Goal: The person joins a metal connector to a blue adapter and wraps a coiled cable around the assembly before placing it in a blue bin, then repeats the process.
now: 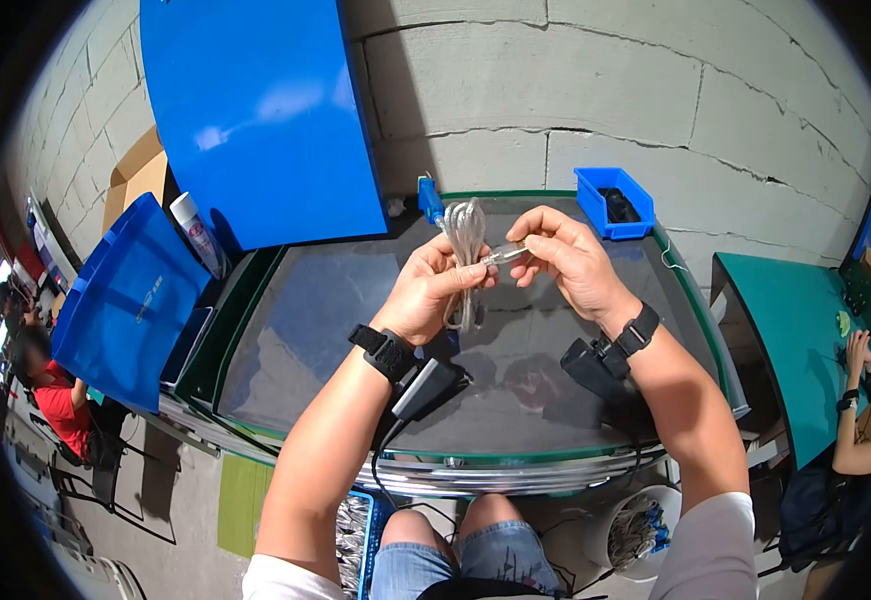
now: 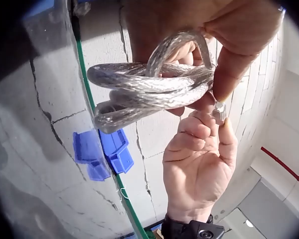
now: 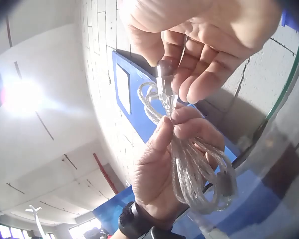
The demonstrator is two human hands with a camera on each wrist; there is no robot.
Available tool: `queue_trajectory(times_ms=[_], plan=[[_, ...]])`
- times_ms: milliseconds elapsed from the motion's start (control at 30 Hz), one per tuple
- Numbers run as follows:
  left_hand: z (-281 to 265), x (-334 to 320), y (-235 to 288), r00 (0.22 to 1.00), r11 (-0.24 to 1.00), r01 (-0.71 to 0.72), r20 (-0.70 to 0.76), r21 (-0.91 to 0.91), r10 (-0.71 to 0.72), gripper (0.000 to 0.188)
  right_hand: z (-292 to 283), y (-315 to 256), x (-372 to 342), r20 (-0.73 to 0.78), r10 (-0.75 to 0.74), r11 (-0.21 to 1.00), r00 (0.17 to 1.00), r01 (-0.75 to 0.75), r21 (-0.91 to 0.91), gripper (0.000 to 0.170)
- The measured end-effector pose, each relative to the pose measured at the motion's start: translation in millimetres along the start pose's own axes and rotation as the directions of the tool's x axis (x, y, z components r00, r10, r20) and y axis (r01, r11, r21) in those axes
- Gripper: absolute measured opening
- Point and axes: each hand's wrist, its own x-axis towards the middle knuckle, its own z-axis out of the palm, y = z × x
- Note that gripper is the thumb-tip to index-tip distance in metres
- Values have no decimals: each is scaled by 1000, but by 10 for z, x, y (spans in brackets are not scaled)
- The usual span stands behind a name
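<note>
A coiled clear cable (image 1: 467, 232) with a silvery braid is gripped by the left hand (image 1: 424, 292), its loops standing above and hanging below the fingers. From the coil a clear plug (image 1: 504, 254) points to the right, and the right hand (image 1: 574, 262) pinches its metal end between thumb and index finger. In the right wrist view the plug (image 3: 166, 89) stands between the two hands, with the loops (image 3: 192, 174) beside the left fingers. The left wrist view shows the coil (image 2: 149, 84) close up, and the right hand (image 2: 197, 169) holding the plug tip (image 2: 220, 112).
On the dark table (image 1: 516, 400) stands a blue bin (image 1: 616, 204) at the back right. A blue clip-like object (image 1: 430, 198) is at the back edge. A spray can (image 1: 199, 232) and blue bin (image 1: 131, 300) are left. Below are a white bucket (image 1: 601, 540) and blue basket (image 1: 371, 535).
</note>
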Motion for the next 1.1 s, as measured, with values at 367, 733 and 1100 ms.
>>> queue_trajectory(times_ms=[367,733,1100], plan=[[-67,33,-45,997,990,-50,-73,-133,41,27,25,102,22,-96,6,985,995,-22,-171,26],[-3,-6,31,980,999,25,-196,-35,-31,55,60,186,-18,172,-83,745,982,176,-643,23],[-51,-5,36,988,996,34,-145,-84,-46,55,33,174,-8,17,36,887,999,-24,-462,17]])
